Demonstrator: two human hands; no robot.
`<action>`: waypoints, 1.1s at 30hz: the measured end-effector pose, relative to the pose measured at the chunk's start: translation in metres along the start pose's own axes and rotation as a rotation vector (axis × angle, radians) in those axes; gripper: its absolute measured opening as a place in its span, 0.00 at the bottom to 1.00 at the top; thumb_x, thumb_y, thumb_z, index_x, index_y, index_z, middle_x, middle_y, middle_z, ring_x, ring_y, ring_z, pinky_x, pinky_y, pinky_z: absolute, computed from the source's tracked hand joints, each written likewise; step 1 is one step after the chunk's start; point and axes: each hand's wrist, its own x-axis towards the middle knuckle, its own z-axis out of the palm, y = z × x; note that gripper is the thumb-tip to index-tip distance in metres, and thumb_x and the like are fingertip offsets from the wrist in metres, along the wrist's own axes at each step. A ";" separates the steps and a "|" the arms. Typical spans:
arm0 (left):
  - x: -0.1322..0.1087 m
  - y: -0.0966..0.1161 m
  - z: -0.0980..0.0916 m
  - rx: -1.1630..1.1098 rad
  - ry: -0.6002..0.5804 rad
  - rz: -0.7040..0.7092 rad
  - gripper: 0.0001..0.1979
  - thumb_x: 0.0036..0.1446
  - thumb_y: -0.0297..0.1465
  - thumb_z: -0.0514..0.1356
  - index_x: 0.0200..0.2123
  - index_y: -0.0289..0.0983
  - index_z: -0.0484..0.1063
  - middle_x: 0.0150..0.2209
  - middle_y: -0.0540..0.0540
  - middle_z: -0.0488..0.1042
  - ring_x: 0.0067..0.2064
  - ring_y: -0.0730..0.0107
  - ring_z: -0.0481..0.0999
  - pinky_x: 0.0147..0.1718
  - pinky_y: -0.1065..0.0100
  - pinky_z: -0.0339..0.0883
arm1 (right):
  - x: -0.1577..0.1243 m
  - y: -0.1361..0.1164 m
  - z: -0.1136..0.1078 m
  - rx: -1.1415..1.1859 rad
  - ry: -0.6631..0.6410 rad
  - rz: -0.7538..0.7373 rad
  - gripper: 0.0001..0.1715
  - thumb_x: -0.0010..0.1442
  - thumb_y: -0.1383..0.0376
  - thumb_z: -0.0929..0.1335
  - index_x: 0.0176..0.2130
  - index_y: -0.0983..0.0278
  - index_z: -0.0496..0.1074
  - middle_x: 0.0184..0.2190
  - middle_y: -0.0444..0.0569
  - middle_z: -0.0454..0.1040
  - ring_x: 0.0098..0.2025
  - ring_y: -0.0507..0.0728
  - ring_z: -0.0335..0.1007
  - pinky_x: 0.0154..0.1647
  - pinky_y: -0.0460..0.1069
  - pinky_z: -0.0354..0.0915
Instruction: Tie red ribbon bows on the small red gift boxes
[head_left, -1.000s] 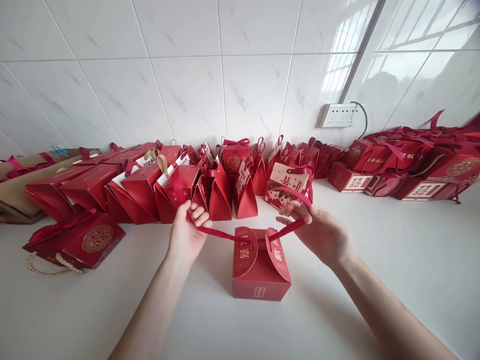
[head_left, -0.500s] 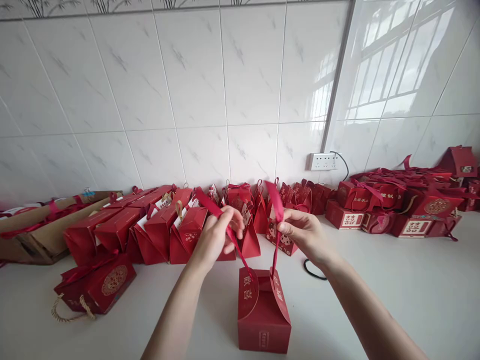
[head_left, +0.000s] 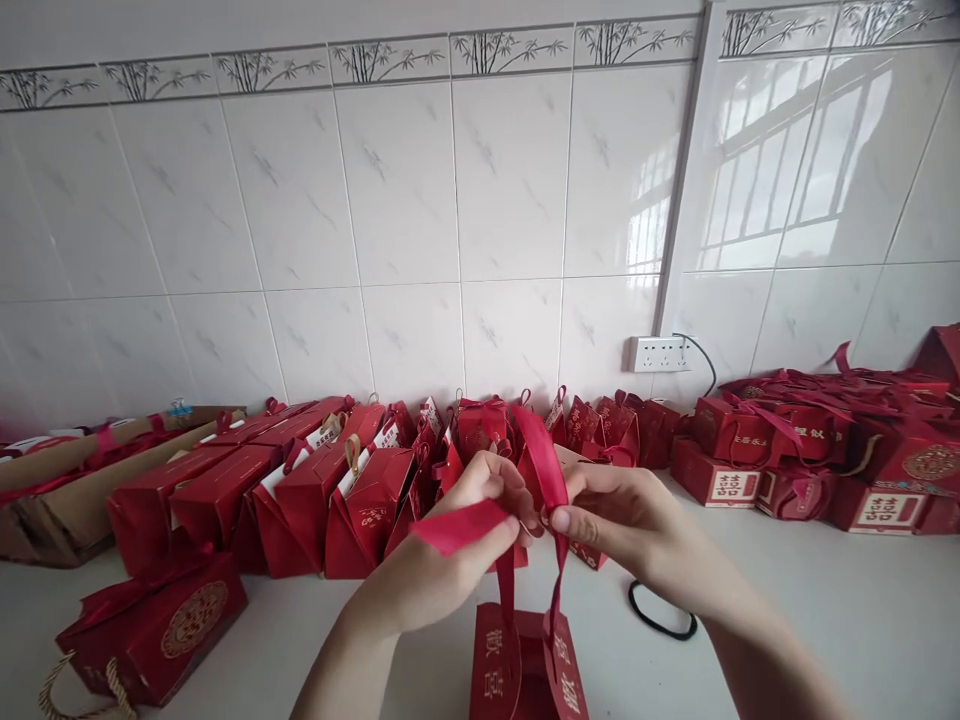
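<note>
A red gift box [head_left: 491,670] with pale lettering stands at the bottom centre, its two curved top flaps raised and apart. A red ribbon [head_left: 541,455] runs up from the flaps in two strands. My left hand [head_left: 480,530] is closed on the left strand, whose loose end lies across the thumb and points left. Close beside it, my right hand [head_left: 622,530] pinches the right strand between thumb and forefinger; that end rises and bends to the left. The two hands nearly touch above the box.
Rows of red boxes [head_left: 300,500] line the tiled wall, with a cardboard carton [head_left: 67,500] at far left. A box with rope handles [head_left: 169,625] sits front left. More boxes [head_left: 795,430] are piled at right. A black loop [head_left: 664,612] lies beside my right wrist.
Both hands have come together, bringing the ribbon strands close. The left loose end has swung down over my left thumb. The view has tilted up, so the box appears lower.
</note>
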 end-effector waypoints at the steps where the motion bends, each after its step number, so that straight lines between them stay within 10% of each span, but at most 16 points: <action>1: 0.000 0.001 0.002 0.009 0.023 -0.008 0.03 0.62 0.31 0.53 0.37 0.39 0.64 0.33 0.48 0.69 0.36 0.73 0.70 0.39 0.69 0.67 | -0.001 0.000 -0.001 -0.044 0.022 0.008 0.14 0.59 0.57 0.69 0.28 0.64 0.72 0.26 0.44 0.72 0.26 0.49 0.64 0.27 0.44 0.61; 10: -0.002 0.005 0.011 0.204 0.205 -0.131 0.22 0.62 0.47 0.50 0.43 0.36 0.74 0.30 0.44 0.76 0.17 0.79 0.62 0.16 0.73 0.56 | -0.010 -0.002 -0.010 -0.263 0.080 -0.007 0.14 0.64 0.56 0.65 0.32 0.62 0.72 0.30 0.47 0.74 0.32 0.53 0.67 0.32 0.47 0.64; 20: -0.008 0.013 0.019 0.540 0.518 0.000 0.24 0.54 0.45 0.58 0.13 0.37 0.61 0.21 0.50 0.61 0.19 0.76 0.54 0.17 0.71 0.47 | -0.011 -0.009 0.003 -0.200 0.104 -0.093 0.09 0.61 0.61 0.68 0.30 0.61 0.74 0.25 0.44 0.72 0.27 0.51 0.66 0.28 0.46 0.63; 27: -0.011 0.011 0.015 0.445 0.312 -0.097 0.17 0.56 0.44 0.58 0.22 0.37 0.69 0.20 0.53 0.57 0.21 0.77 0.51 0.17 0.72 0.43 | -0.012 -0.010 0.013 -0.173 0.053 -0.179 0.07 0.62 0.62 0.68 0.32 0.59 0.76 0.42 0.50 0.72 0.53 0.60 0.65 0.49 0.54 0.66; 33: -0.016 0.013 0.018 0.388 0.098 -0.198 0.18 0.57 0.38 0.58 0.18 0.36 0.62 0.16 0.56 0.57 0.16 0.80 0.59 0.17 0.74 0.48 | -0.013 -0.017 0.020 -0.133 0.037 -0.148 0.09 0.62 0.64 0.68 0.31 0.61 0.76 0.41 0.51 0.74 0.46 0.58 0.70 0.43 0.52 0.68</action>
